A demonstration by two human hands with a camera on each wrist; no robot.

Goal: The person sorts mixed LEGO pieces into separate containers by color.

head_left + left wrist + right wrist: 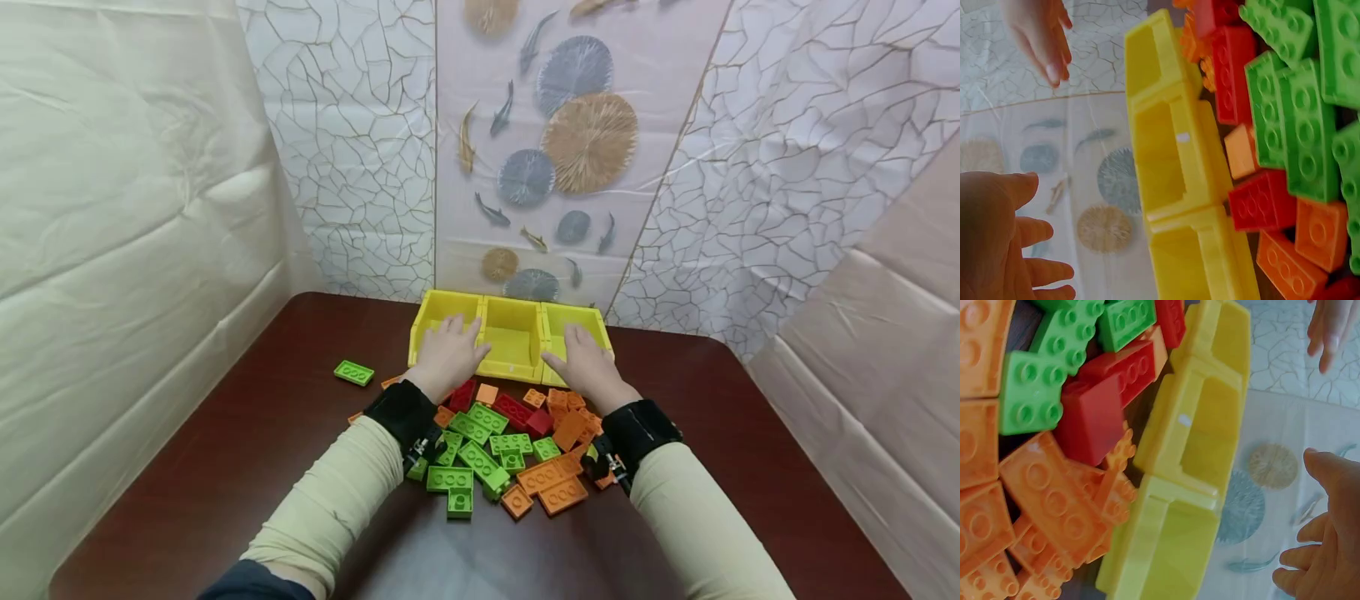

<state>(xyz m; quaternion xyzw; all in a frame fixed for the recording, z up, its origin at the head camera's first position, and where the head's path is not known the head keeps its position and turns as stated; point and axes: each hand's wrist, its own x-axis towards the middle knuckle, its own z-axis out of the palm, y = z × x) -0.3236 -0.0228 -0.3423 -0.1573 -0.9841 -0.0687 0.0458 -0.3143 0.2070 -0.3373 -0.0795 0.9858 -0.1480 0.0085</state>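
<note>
My left hand (pixel 447 358) hovers over the left part of a row of three joined yellow bins (pixel 512 368), fingers spread and holding nothing. Over the right bin hangs my right hand (pixel 588 364), its fingers also extended with nothing between them. Both wrist views show the bins from the side, with the left hand (pixel 991 244) and right hand (pixel 1329 531) apart from their walls. In front of the bins lies a pile of toy building bricks: green bricks (pixel 483 467) in the middle, orange bricks (pixel 564 495) mostly at the right, and red bricks (pixel 512 409) nearest the bins.
A single green brick (pixel 354 372) lies apart on the left of the dark brown table (pixel 247 450). Behind the bins rises a patterned cloth backdrop (pixel 360 167), and pale cloth walls (pixel 127 208) flank both sides.
</note>
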